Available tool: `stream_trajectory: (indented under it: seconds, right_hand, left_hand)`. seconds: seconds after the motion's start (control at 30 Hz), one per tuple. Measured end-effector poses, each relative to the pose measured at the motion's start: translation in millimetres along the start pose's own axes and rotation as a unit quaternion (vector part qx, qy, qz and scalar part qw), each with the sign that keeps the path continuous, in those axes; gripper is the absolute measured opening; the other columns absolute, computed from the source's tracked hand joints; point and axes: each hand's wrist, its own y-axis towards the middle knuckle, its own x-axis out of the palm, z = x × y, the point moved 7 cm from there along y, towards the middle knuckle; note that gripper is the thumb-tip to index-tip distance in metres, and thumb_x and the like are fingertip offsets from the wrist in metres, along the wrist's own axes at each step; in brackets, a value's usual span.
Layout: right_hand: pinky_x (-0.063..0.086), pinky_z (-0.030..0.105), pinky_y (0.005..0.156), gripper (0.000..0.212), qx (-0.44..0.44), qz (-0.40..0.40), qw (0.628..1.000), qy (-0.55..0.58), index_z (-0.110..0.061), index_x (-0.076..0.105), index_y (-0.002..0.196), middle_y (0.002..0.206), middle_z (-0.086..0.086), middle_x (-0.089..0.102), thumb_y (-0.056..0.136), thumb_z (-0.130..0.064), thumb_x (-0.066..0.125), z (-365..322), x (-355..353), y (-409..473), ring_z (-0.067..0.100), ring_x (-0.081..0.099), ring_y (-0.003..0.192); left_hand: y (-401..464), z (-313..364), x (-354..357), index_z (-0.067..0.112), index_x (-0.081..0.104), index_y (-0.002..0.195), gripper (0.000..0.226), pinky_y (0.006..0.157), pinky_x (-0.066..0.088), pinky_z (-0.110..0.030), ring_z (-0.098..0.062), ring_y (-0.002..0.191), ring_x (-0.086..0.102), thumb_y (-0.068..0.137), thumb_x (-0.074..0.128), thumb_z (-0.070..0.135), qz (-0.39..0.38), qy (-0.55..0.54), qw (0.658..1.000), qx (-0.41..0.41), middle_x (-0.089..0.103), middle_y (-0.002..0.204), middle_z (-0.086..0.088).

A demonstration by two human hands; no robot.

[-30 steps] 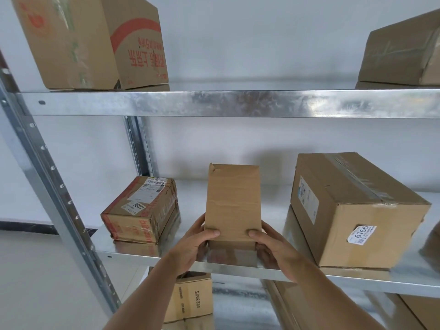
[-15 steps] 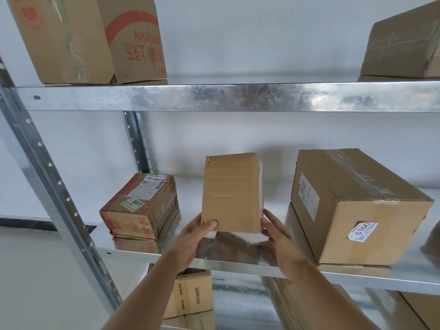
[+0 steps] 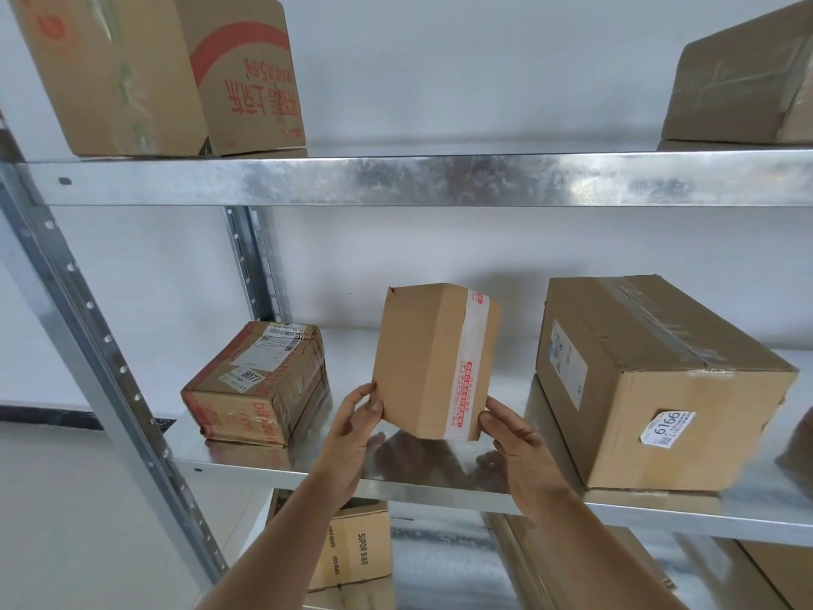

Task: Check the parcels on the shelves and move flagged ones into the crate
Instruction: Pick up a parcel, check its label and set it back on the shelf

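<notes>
A plain white wall (image 3: 440, 72) stands behind the galvanised metal rack (image 3: 396, 180); a dark skirting strip (image 3: 44, 413) meets the pale floor (image 3: 66, 521); soft, even light.

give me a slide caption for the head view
Both hands, left hand and right hand, hold a small taped parcel above the middle shelf.

Stockroom / parcel depot: galvanised metal racking (image 3: 396, 180) w/ punched uprights (image 3: 88, 310), taped cardboard parcels (image 3: 651, 380) w/ number stickers (image 3: 666, 427), bare white wall (image 3: 440, 72) far behind.
</notes>
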Motion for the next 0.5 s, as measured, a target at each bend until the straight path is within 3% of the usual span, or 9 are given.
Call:
stream_trajectory:
  seconds: [0.13,0.23,0.3,0.4,0.5]
  right_hand:
    - [0.057,0.053,0.084,0.034,-0.007,0.002,1.0,-0.019,-0.028,0.072,0.13,0.122,0.004,0.075,0.096,-0.022,0.067,-1,1,-2,0.048,0.061,0.086]
    - [0.054,0.059,0.099,0.035,-0.006,-0.009,1.0,-0.009,-0.024,0.069,0.133,0.124,0.006,0.074,0.098,-0.02,0.064,-2,5,-3,0.035,0.073,0.107]
    - [0.049,0.055,0.108,0.036,-0.006,-0.002,1.0,-0.005,-0.02,0.069,0.133,0.125,0.007,0.074,0.097,-0.018,0.064,-2,4,-2,0.023,0.071,0.117]
    - [0.045,0.052,0.113,0.036,-0.012,0.008,1.0,-0.018,-0.021,0.07,0.131,0.125,0.003,0.074,0.095,-0.023,0.067,-1,1,-1,0.016,0.069,0.119]
    - [0.058,0.046,0.099,0.033,-0.012,-0.009,0.999,-0.033,-0.021,0.071,0.129,0.124,0.003,0.075,0.098,-0.022,0.063,-2,5,-3,0.018,0.068,0.121]
  left_hand:
    - [-6,6,15,0.044,0.044,0.152,0.077,0.122,0.034,-0.047,-0.009,0.144,0.047,0.085,0.068,0.07,-0.063,0.114,0.991,0.011,0.057,0.149,0.015]
    - [-8,5,25,0.054,0.038,0.151,0.092,0.121,0.039,-0.044,-0.008,0.138,0.053,0.07,0.07,0.083,-0.086,0.189,0.978,-0.006,0.057,0.148,0.017]
    - [-10,6,35,0.046,0.034,0.155,0.098,0.116,0.046,-0.039,-0.004,0.133,0.057,0.071,0.076,0.074,-0.118,0.198,0.973,0.002,0.057,0.147,0.016]
    - [-11,12,37,0.04,0.039,0.155,0.085,0.118,0.043,-0.052,-0.009,0.136,0.056,0.082,0.075,0.063,-0.12,0.2,0.972,0.021,0.06,0.147,0.014]
    - [-14,14,37,0.041,0.042,0.155,0.067,0.119,0.041,-0.054,-0.014,0.137,0.056,0.094,0.065,0.055,-0.128,0.197,0.972,0.024,0.061,0.146,0.01]
